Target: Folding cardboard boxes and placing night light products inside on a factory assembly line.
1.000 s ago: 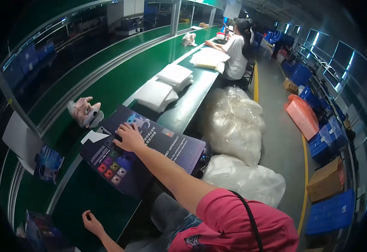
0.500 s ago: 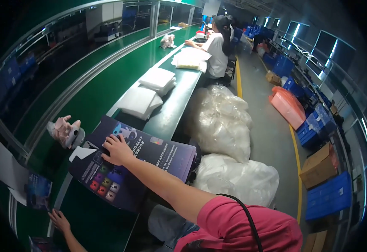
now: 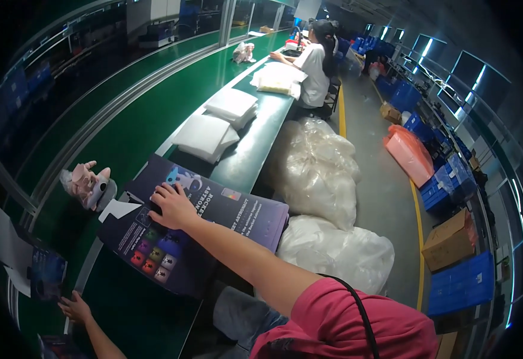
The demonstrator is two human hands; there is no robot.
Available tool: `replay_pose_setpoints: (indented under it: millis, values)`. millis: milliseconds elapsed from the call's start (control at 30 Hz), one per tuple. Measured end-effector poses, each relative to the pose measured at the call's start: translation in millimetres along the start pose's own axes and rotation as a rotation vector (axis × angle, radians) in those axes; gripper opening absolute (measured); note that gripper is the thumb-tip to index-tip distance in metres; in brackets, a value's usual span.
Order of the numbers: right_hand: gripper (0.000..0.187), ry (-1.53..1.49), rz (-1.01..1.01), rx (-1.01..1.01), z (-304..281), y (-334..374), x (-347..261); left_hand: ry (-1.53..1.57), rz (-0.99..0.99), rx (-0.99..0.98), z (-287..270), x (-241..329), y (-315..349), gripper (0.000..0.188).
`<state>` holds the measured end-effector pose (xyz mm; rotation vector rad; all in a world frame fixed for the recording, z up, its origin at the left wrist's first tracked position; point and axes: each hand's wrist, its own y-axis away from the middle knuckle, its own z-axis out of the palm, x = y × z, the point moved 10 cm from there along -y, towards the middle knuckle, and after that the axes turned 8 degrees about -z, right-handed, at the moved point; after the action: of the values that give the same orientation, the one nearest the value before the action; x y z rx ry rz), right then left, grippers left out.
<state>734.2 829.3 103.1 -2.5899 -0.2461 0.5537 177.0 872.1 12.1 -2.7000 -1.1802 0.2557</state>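
Note:
My right hand (image 3: 174,206) lies on a stack of flattened dark printed cartons (image 3: 255,224), fingers spread on the top one. A white flap (image 3: 121,209) sticks out at the stack's left edge. At the lower left my left hand (image 3: 77,308) reaches out with fingers apart. Its fingertips are close to a dark printed carton (image 3: 49,272) with raised white flaps; whether they touch it I cannot tell. A pink and grey figurine (image 3: 91,185), partly in clear plastic, sits on the green surface beyond the stack.
White foam sheets (image 3: 204,134) lie in piles farther along the bench. Large clear bags of white material (image 3: 318,167) stand right of it. A co-worker (image 3: 315,72) sits at the far end. Blue crates (image 3: 461,284) and a brown carton (image 3: 450,239) line the aisle's right side.
My left hand has moved slightly left and up, toward the carton with white flaps. My right hand stays on the stack. The whole view has shifted a little.

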Motion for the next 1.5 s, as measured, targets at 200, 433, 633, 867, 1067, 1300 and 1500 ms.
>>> replay_pose_setpoints:
  millis: [200,433,633,867,1067,1300,1500]
  values:
    - [0.050,-0.018,0.033,-0.044,2.2,-4.0,0.8,0.185,0.100,0.059,-14.9,-4.9,8.9,0.047]
    - [0.049,0.017,0.046,-0.050,3.8,-5.2,-0.8,0.241,0.122,-0.030,-17.6,-4.1,15.1,0.039]
    - [0.051,0.026,0.059,-0.067,-2.6,-2.5,3.6,0.263,0.127,-0.034,-36.1,2.3,27.3,0.038]
    - [0.050,0.022,0.051,-0.064,2.8,-3.1,1.8,0.285,0.124,-0.041,-35.2,0.6,30.2,0.036]
    - [0.050,0.050,0.046,-0.036,2.2,-5.0,2.2,0.380,0.085,-0.055,-47.1,0.5,38.6,0.027]
    - [0.049,0.057,0.053,-0.057,4.2,-4.7,0.0,0.471,0.144,0.000,-24.4,-2.0,24.9,0.018]
    - [0.050,0.058,0.052,-0.044,4.6,-3.6,0.4,0.503,0.167,-0.006,-27.7,2.3,29.1,0.012]
